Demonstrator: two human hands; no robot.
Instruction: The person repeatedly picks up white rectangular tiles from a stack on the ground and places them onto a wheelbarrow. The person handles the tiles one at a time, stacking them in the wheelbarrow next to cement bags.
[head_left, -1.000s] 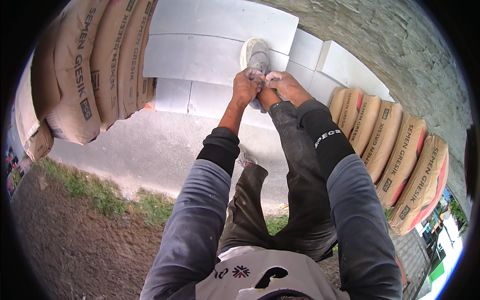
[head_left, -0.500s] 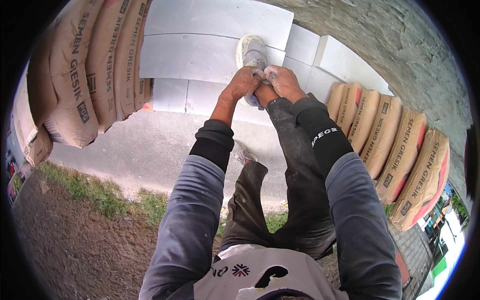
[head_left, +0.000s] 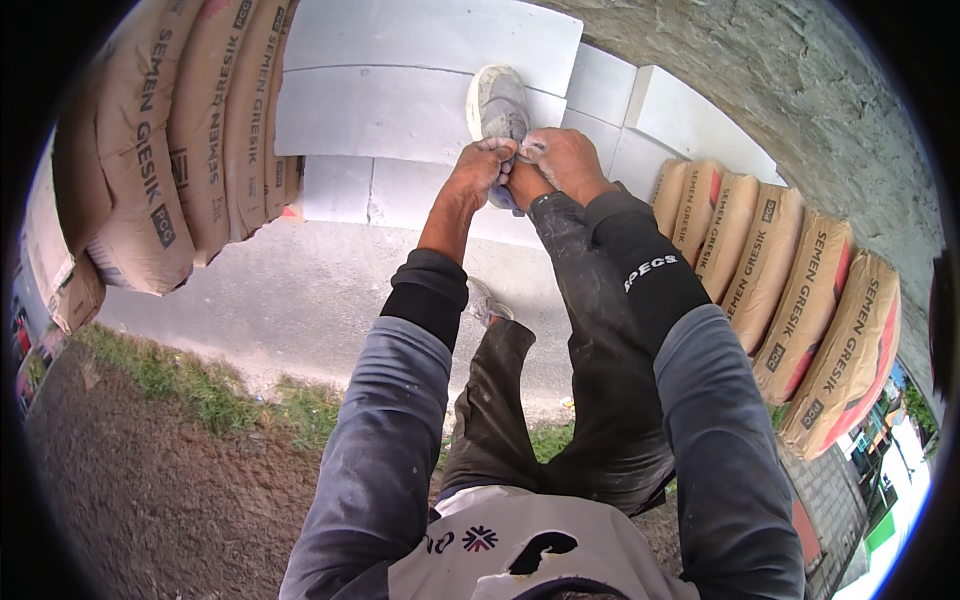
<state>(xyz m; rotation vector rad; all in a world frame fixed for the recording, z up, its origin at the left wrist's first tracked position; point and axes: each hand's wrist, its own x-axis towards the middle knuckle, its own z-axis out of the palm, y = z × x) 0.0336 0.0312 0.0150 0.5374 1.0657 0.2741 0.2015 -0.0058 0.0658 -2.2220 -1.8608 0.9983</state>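
The raised shoe [head_left: 499, 98] stands near the right end of the stacked blocks [head_left: 370, 105], the lower shoe [head_left: 478, 300] on the pavement [head_left: 300, 280] before their near edge, with piled sacks [head_left: 150, 150] at left, a row of sacks [head_left: 800, 300] at right and apparently a wall [head_left: 850, 120] beyond.

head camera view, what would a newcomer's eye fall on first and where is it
Probably the person's bare left hand and bare right hand, close together at the ankle end of a dusty grey fabric shoe with a pale sole, upper centre. That shoe rests on smooth, whitish rectangular blocks. Bulging brown paper sacks fill the upper left, and brown-and-red paper sacks line the right.
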